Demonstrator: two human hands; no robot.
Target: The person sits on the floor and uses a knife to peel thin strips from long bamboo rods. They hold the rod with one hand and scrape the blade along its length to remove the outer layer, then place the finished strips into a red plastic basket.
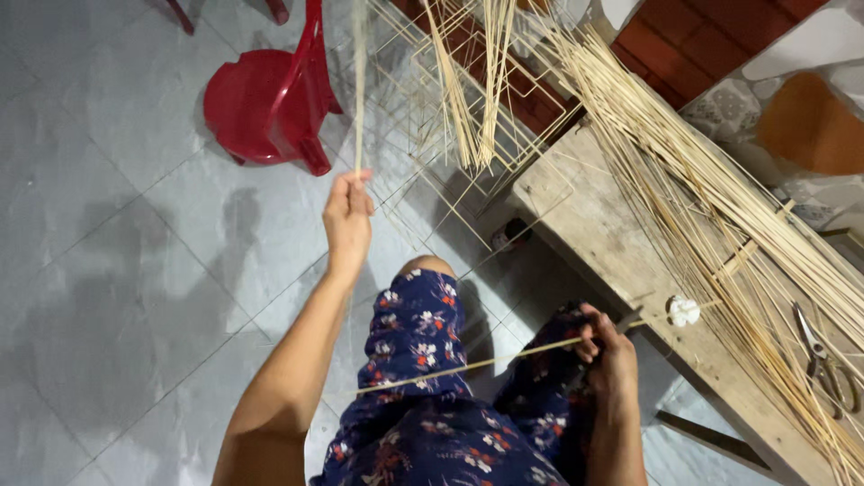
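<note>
My left hand point(347, 216) is raised over the floor and pinches a thin pale bamboo strip point(359, 90) that runs straight up out of view. My right hand point(609, 353) rests over my right knee and grips a dark knife blade point(627, 321) together with another thin bamboo strip point(468, 364) that lies across my lap. I sit in dark blue floral trousers point(423, 360).
A worn wooden bench point(594, 225) stands at the right, carrying a pile of long bamboo strips point(720, 198), a small white ball point(683, 310) and scissors point(823, 355). A bamboo-stick frame point(468, 81) leans ahead. A red plastic chair point(270, 94) stands on the grey tiled floor.
</note>
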